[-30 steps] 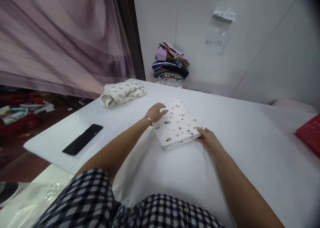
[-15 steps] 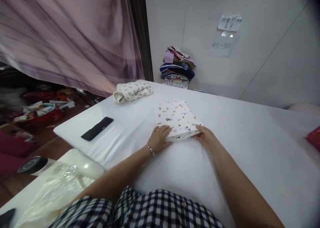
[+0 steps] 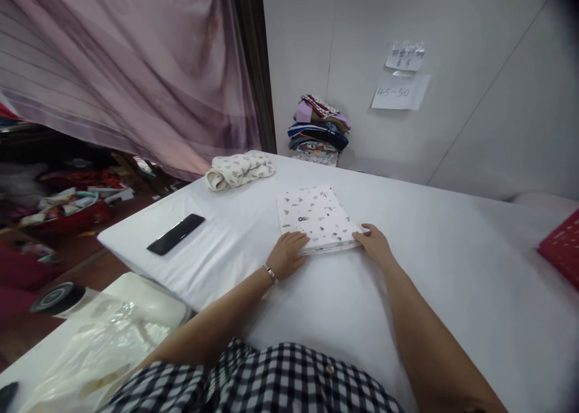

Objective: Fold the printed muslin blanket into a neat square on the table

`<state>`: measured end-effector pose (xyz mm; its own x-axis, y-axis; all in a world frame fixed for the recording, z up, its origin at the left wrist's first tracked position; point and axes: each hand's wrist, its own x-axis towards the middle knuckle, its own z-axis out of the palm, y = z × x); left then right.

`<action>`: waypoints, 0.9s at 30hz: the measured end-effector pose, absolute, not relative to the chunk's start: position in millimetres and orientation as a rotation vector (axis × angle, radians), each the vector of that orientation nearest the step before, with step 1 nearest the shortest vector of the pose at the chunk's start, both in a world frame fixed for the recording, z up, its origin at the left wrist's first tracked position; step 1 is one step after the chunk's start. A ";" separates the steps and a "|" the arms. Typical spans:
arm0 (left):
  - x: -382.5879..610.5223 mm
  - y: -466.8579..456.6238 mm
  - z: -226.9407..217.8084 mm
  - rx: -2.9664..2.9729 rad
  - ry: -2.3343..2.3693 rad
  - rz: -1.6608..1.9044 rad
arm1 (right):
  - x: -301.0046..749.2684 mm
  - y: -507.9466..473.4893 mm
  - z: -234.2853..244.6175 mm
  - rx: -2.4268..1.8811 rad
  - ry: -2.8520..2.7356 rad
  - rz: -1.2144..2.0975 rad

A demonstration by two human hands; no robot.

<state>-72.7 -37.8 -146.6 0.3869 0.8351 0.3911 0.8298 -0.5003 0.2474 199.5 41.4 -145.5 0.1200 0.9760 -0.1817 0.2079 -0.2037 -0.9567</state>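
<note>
A folded white cloth (image 3: 316, 214) with small grey and green prints lies on the table in front of me, its layered near edge facing me. My left hand (image 3: 286, 253), with a bracelet at the wrist, rests over its near left corner. Those fingers lie flat on the top layer, with the thumb along the near edge. At the near right corner, my right hand (image 3: 374, 244) holds the cloth's edge between its fingertips. The undersides of both hands are hidden.
The table has a white cover (image 3: 452, 268). A rolled printed cloth (image 3: 239, 170) and a black phone-like slab (image 3: 176, 234) lie to the left. Folded clothes (image 3: 319, 129) stand stacked by the wall. A red basket (image 3: 563, 247) is at right, clear plastic (image 3: 99, 340) at lower left.
The fingers of my right hand have shifted from under the cloth's near right corner up to its edge. My left hand stays on the near left corner. The view has tilted slightly.
</note>
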 end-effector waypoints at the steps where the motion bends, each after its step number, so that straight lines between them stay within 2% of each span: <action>1: -73.6 -39.6 -147.6 2.579 1.584 0.790 | 201.7 42.3 -144.2 -1.600 -1.285 1.033; 3: -75.8 -42.7 -148.3 2.524 1.629 0.905 | 206.3 44.3 -139.8 -1.640 -1.449 0.778; 5: -78.4 -44.8 -147.6 2.466 1.667 1.036 | 210.6 46.0 -134.5 -1.629 -1.516 0.669; 10: -84.4 -51.9 -142.3 2.252 1.783 1.231 | 214.8 46.3 -128.9 -1.588 -1.542 0.780; 17: -86.6 -63.9 -135.8 1.756 1.957 1.069 | 206.8 40.5 -137.3 -1.593 -1.589 0.904; 21: -86.0 -55.1 -135.7 1.300 1.848 1.043 | 203.1 41.6 -140.7 -1.574 -1.531 0.933; 27: -77.1 -43.4 -135.2 1.125 1.708 1.131 | 200.2 43.5 -138.1 -1.508 -1.420 0.962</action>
<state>-77.1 -43.4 -135.2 -0.3014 0.9444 -0.1318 0.2471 0.2108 0.9458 200.2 43.5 -138.1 0.0672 0.9977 0.0098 0.3605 -0.0151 -0.9326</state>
